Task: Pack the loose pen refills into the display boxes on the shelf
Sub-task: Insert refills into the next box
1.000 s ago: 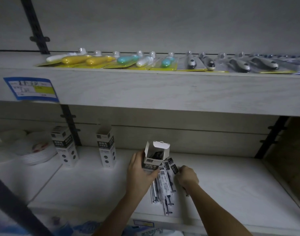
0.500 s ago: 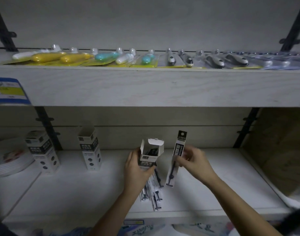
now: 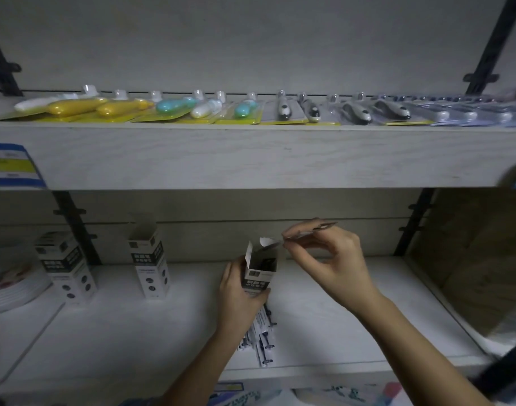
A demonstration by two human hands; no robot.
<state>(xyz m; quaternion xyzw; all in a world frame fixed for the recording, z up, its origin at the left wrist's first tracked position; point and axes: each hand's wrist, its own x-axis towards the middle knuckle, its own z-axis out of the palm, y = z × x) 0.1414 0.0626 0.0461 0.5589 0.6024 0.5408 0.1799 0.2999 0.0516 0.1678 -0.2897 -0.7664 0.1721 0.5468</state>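
Observation:
An open black-and-white display box (image 3: 259,273) stands upright on the lower shelf, its top flaps raised. My left hand (image 3: 239,294) grips it from the left side. My right hand (image 3: 335,262) pinches one packaged pen refill (image 3: 306,231), held nearly flat just above and to the right of the box's open top. A pile of loose packaged refills (image 3: 261,335) lies on the shelf in front of the box, partly hidden by my left wrist.
Two more display boxes (image 3: 65,266) (image 3: 149,263) stand at the left of the lower shelf (image 3: 338,332), beside a stack of white plates (image 3: 13,285). The upper shelf (image 3: 250,153) overhangs, carrying several blister-packed items. Black brackets stand at the back.
My right hand has lifted the refill from beside the box and turned it from upright to nearly flat, above the box's opening. My left hand keeps holding the box.

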